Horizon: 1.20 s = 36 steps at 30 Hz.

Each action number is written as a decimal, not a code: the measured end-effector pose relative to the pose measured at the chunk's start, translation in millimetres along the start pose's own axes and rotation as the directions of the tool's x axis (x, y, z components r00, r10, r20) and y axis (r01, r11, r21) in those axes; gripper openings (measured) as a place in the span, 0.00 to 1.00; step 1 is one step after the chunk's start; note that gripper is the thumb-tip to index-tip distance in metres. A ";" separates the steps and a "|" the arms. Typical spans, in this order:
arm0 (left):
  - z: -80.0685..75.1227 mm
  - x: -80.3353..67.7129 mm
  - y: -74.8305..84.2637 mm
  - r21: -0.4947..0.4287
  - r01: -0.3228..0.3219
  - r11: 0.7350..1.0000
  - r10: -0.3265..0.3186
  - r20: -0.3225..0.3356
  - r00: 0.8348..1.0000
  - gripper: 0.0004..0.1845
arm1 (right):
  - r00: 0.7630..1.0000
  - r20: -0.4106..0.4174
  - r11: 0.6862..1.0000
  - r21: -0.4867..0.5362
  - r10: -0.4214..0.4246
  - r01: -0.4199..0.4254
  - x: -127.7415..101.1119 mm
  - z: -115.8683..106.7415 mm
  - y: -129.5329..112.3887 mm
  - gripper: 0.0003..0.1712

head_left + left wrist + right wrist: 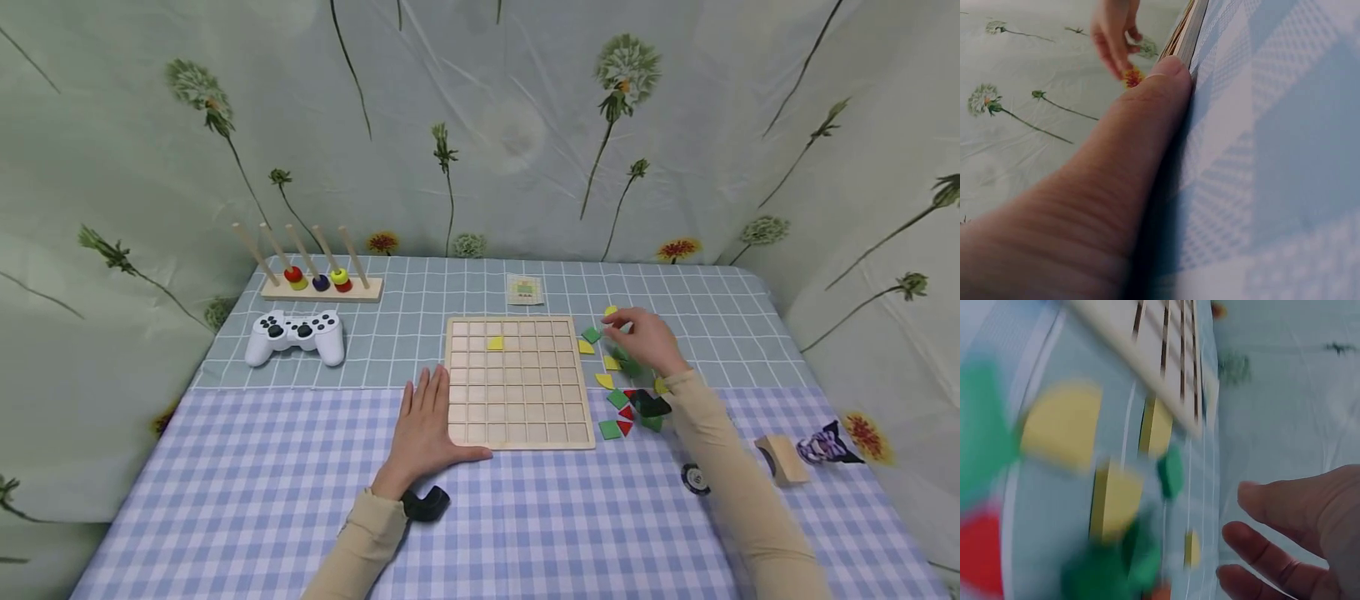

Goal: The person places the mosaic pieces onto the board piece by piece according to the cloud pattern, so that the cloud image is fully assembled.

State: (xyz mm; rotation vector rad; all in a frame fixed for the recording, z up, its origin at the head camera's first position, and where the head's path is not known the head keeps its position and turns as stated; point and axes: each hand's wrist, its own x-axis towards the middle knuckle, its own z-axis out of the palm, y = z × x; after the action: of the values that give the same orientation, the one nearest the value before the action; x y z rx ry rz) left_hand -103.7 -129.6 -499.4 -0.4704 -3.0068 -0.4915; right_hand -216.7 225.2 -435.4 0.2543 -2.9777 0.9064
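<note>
My left hand [424, 428] lies with straight, spread fingers along the left edge of a wooden grid board [519, 392], thumb along its front edge. One yellow piece [495, 342] sits in an upper row of the board. My right hand [647, 340] is over the loose pieces to the board's right, fingertips close to a far yellow piece [611, 310]. In the right wrist view its thumb [1263, 499] and fingers are apart with nothing between them. Below lie a yellow quarter-round piece [1063, 425], green pieces [1174, 472] and a red piece [982, 553].
A small pattern card [524, 290] lies behind the board. At the back left are a peg stand [363, 292] with coloured beads and a white game controller [330, 340]. A small wheel [695, 479], a wooden arch block [787, 460] and a purple-black figure [825, 446] lie to the right.
</note>
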 end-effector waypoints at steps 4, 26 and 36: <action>-0.6 -0.3 0.5 -0.002 0.000 1.000 0.000 -0.001 1.000 0.73 | 0.996 0.056 0.996 -0.052 0.070 -0.067 -4.8 -12.1 18.3 0.14; 0.7 0.6 -1.5 0.001 0.002 1.000 -0.002 0.012 1.000 0.74 | 0.983 0.087 0.986 -0.058 0.164 -0.159 -14.4 -10.4 43.6 0.15; 0.6 -0.1 -1.3 0.000 0.002 1.000 -0.002 0.018 1.000 0.74 | 0.974 0.139 0.981 -0.096 0.179 -0.167 -11.2 -10.9 41.7 0.19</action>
State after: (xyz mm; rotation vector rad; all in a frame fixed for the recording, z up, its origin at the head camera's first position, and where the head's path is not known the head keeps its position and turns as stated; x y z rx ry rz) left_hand -104.1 -130.6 -500.4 -0.4746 -3.0251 -0.4904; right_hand -212.7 267.0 -450.1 0.0622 -3.2075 0.8066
